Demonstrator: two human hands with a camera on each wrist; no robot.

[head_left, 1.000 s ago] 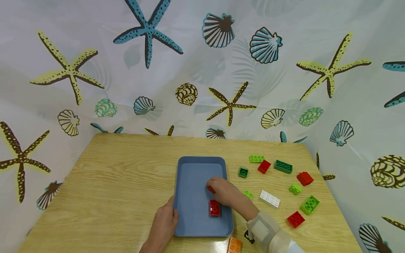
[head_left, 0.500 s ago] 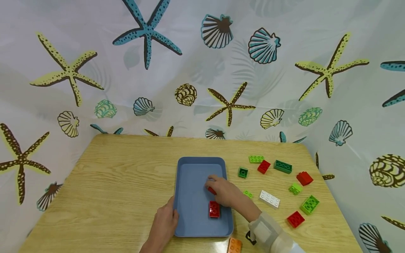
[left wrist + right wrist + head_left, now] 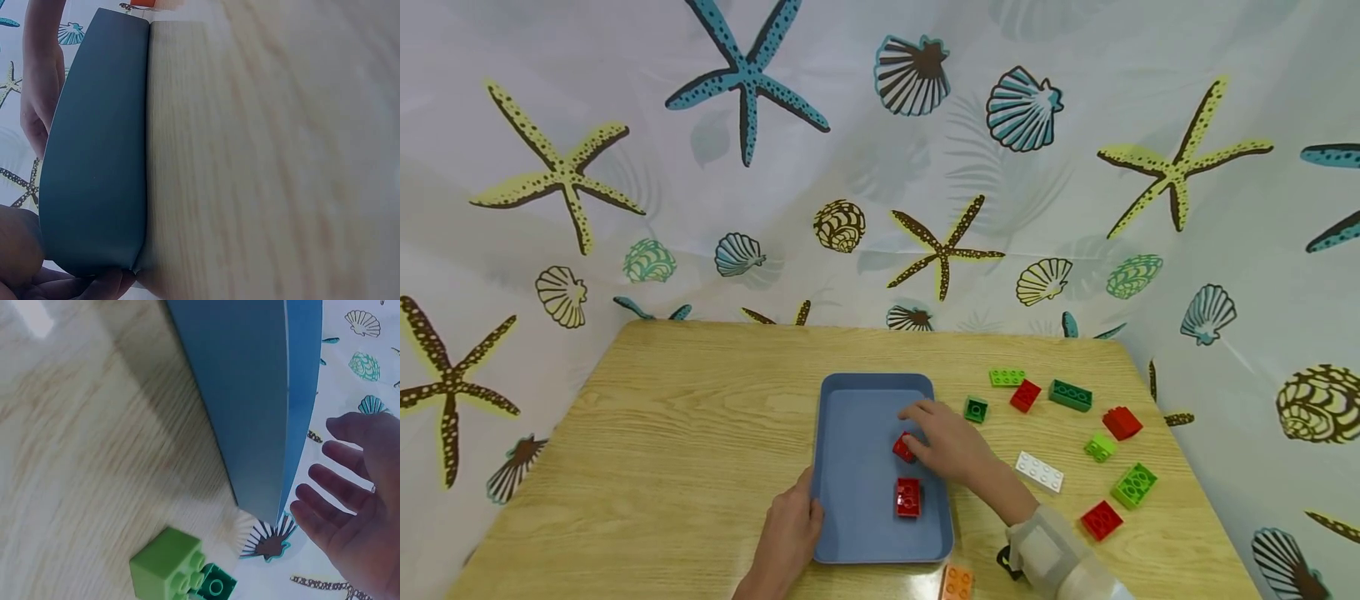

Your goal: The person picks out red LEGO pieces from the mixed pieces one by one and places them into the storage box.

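Observation:
A blue tray (image 3: pixel 853 467) lies on the wooden table. My left hand (image 3: pixel 788 517) grips its left side, with fingers (image 3: pixel 103 286) curled against the wall in the left wrist view. Inside the tray a smaller red brick (image 3: pixel 901 447) sits by the thumb of my right hand (image 3: pixel 951 442). Below it lies a larger red brick (image 3: pixel 907 497). My right hand hovers over the tray's right rim, its fingers spread and holding nothing in the right wrist view, beside the tray wall (image 3: pixel 250 406).
Right of the tray lie a white brick (image 3: pixel 1039 472), a dark green brick (image 3: pixel 1071 395), a lime brick (image 3: pixel 1135 486), a red brick (image 3: pixel 1101 521) and several others. An orange brick (image 3: pixel 957 582) is near the front edge. A patterned curtain (image 3: pixel 850 167) hangs behind the table.
My right hand has let go of the smaller red brick, which stays in the tray, and has drawn back to the right with fingers opening. The left hand keeps its grip.

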